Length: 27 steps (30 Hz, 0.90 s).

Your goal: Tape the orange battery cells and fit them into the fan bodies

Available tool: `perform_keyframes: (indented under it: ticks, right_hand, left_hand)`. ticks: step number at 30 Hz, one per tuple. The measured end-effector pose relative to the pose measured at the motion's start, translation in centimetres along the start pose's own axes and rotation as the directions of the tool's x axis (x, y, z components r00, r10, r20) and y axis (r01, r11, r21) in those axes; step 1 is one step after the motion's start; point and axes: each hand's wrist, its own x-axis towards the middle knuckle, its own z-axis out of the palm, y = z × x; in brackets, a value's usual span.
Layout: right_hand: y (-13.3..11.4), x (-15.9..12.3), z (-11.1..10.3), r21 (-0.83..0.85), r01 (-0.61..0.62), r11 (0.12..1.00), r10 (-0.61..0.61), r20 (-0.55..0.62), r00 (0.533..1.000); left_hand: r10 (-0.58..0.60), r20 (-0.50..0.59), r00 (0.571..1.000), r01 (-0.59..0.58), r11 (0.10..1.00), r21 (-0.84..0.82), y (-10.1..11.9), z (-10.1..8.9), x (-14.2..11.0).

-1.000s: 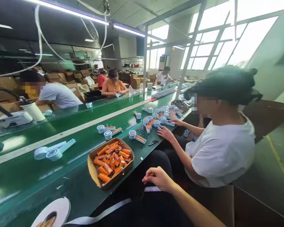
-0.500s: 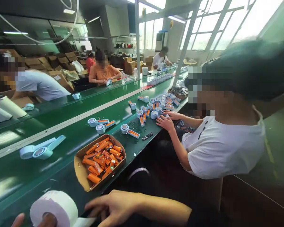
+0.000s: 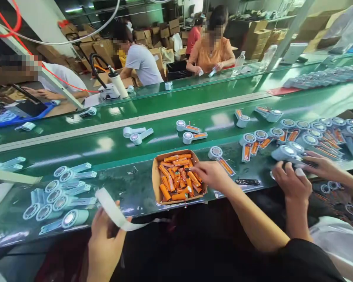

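Note:
My left hand (image 3: pixel 106 239) grips a roll of white tape (image 3: pixel 113 209) at the front edge of the bench, with a loose end of tape trailing to the right. My right hand (image 3: pixel 213 176) is at the right rim of a cardboard tray (image 3: pixel 156 182) full of orange wrapped batteries (image 3: pixel 179 176). Its fingers are bent together over the batteries nearest that rim; what lies between the fingertips is hidden. Several light-blue handheld fan housings (image 3: pixel 59 199) lie left of my left hand. A fan with an orange battery in its handle (image 3: pixel 220 158) lies just beyond my right hand.
A co-worker's hands (image 3: pixel 297 172) handle fans close on my right, beside a cluster of battery-fitted fans (image 3: pixel 314 133). A black strip-shaped tool (image 3: pixel 247 182) lies between us. A green conveyor belt (image 3: pixel 153 156) runs behind the tray; more people sit across it.
My view has swung left, bringing the blue fan housings into sight. My right hand has left the tape's loose end and moved to the battery tray. The tape roll is now lifted in my left hand.

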Motion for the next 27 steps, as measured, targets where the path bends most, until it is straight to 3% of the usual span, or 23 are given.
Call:
perform_keyframes:
  ticks: [3,6,9,11,13,15,17,18,22,27]
  right_hand:
    - [1.9,4.0,-1.8,-0.130,-0.158,0.979,0.149,-0.081,0.986]
    - [2.4,7.2,-2.8,-0.199,-0.312,0.929,0.287,-0.143,0.947]
    - [2.5,8.0,-3.3,-0.205,-0.351,0.914,0.324,-0.154,0.933]
    - [2.4,7.0,-3.4,-0.037,-0.361,0.932,0.344,-0.223,0.912]
    - [1.8,5.3,-3.1,0.348,-0.277,0.896,0.392,-0.324,0.861]
    - [0.3,3.5,-2.2,0.698,-0.082,0.711,0.447,-0.358,0.820]
    - [-2.0,2.5,-1.1,0.828,0.024,0.560,0.454,-0.331,0.827]
    - [-3.2,2.3,-0.5,0.847,0.032,0.531,0.453,-0.315,0.834]
    - [-6.9,3.1,0.7,0.811,-0.081,0.579,0.505,-0.278,0.817]
    - [-7.9,5.0,0.5,0.684,-0.177,0.708,0.459,-0.254,0.852]
  left_hand:
    - [0.015,-0.023,1.000,-0.016,1.000,-0.026,1.0,1.3,0.3]
    - [0.153,0.049,0.987,-0.151,0.988,-0.038,1.5,2.3,0.8]
    - [0.290,0.074,0.954,-0.288,0.957,-0.037,0.9,2.9,1.3]
    - [0.361,0.076,0.930,-0.358,0.933,-0.049,0.1,3.4,1.8]
    - [0.417,0.080,0.905,-0.414,0.909,-0.052,-0.6,3.9,2.5]
    - [0.476,0.093,0.875,-0.473,0.879,-0.052,-1.0,4.3,3.5]
    - [0.544,0.114,0.831,-0.542,0.839,-0.058,-1.1,4.4,4.5]
    - [0.580,0.131,0.804,-0.577,0.814,-0.063,-1.0,4.4,4.9]
    - [0.676,0.205,0.708,-0.681,0.730,-0.055,-0.8,3.5,6.3]
    - [0.686,0.287,0.669,-0.720,0.694,0.021,-1.3,2.0,6.8]
